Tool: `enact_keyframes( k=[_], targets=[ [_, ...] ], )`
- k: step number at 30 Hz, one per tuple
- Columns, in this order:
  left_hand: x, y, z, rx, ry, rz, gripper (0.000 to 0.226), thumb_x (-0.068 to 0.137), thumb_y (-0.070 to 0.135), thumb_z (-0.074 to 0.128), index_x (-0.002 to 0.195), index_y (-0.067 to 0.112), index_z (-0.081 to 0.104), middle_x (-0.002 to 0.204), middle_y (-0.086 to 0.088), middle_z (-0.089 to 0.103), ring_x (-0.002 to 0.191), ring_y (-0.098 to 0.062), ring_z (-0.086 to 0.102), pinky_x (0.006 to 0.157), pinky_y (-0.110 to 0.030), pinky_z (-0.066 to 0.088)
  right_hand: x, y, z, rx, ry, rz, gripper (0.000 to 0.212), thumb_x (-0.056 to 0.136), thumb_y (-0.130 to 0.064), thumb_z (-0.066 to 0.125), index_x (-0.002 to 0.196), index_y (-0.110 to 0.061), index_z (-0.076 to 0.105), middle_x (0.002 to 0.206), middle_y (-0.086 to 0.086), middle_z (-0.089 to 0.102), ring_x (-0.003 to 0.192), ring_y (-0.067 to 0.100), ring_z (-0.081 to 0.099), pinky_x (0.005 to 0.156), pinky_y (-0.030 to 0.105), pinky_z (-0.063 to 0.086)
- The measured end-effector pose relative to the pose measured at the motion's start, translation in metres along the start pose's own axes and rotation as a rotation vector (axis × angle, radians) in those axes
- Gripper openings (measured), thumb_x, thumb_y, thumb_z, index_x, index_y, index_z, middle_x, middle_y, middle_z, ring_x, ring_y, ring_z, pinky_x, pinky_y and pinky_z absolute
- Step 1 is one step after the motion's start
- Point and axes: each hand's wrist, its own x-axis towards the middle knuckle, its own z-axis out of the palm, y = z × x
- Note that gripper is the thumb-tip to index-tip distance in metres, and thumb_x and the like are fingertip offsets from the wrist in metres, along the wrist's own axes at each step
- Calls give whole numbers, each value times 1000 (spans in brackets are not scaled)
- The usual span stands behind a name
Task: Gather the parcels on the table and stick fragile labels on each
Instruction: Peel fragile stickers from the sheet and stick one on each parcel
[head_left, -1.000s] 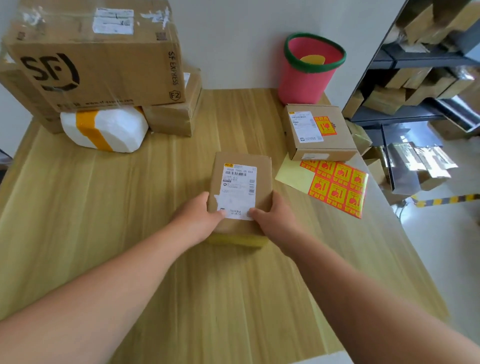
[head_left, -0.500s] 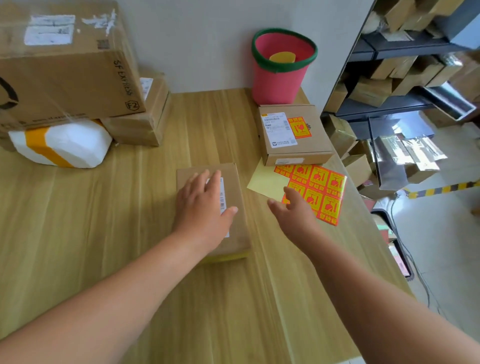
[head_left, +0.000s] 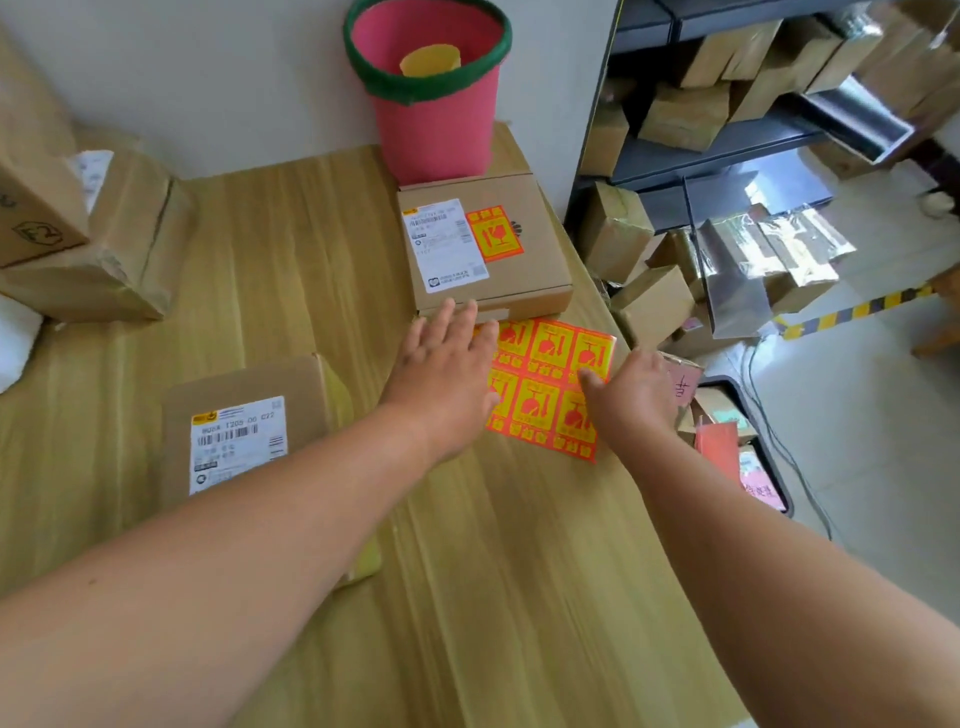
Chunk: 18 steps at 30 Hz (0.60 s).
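1. At about 9 o'clock from the label sheet, the unlabelled parcel lies flat on the counter, partly under the left forearm, with only a white shipping label on top. Risk: the forearm drags across it as the arm reaches, nudging it askew or farther from the labels.
2. The left hand lies flat with fingers spread, holding nothing, covering the 9 o'clock edge of the label sheet. Its fingertips lie close to the front face of the labelled parcel, though I cannot tell whether they touch it. Risk: if the palm presses unevenly, the sheet slides or creases when a sticker is peeled.
3. The label sheet lies at 6 o'clock of the labelled parcel, close against its front edge. Risk: peeling at a shallow angle may tear a sticker or lift its neighbour, since the stickers sit tightly together.
4. The right hand is open and empty, its thumb touching the sheet's 3 o'clock edge, near the counter's rim. Risk: a push from this side could send the sheet under the left palm or, pulled the other way, off the counter toward the floor clutter.
5. A freshly peeled sticker may fold onto itself or cling to fingers before reaching the parcel.
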Motion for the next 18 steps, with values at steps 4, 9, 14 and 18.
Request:
enact_keyframes(
  k=[4, 9, 14, 18],
  targets=[
    [31, 9, 9, 76, -23, 35, 76, 96, 45, 44, 153, 18, 2, 161, -7, -10, 147, -27, -12, 118, -44, -2, 23, 6, 10, -32, -18, 56, 95, 79, -58, 65, 148, -8, 24, 150, 10, 36, 139, 28, 32, 112, 44, 29],
    [55, 14, 23, 157, -105, 2, 81, 95, 51, 42, 152, 15, -4, 160, -8, -15, 147, -27, -13, 118, -46, -2, 36, 19, 15, 70, -152, 138, 64, 77, -61, 66, 117, -14, 48, 115, 7, 60, 107, 30, 58, 86, 44, 48],
    [65, 9, 24, 147, -162, -87, 85, 94, 56, 40, 152, 15, -6, 160, -5, -14, 147, -26, -10, 118, -48, -1, 33, 42, 5, 289, -194, 147, 25, 87, -44, 63, 96, -21, 61, 89, -1, 68, 78, 20, 66, 74, 37, 53],
    [66, 7, 18, 120, -189, -122, 86, 93, 56, 42, 152, 16, -6, 160, -4, -14, 147, -25, -10, 118, -48, -1, 17, 60, -6, 411, -62, 232, 10, 90, -27, 61, 97, -22, 65, 93, -2, 66, 84, 20, 63, 77, 38, 52]
  ],
)
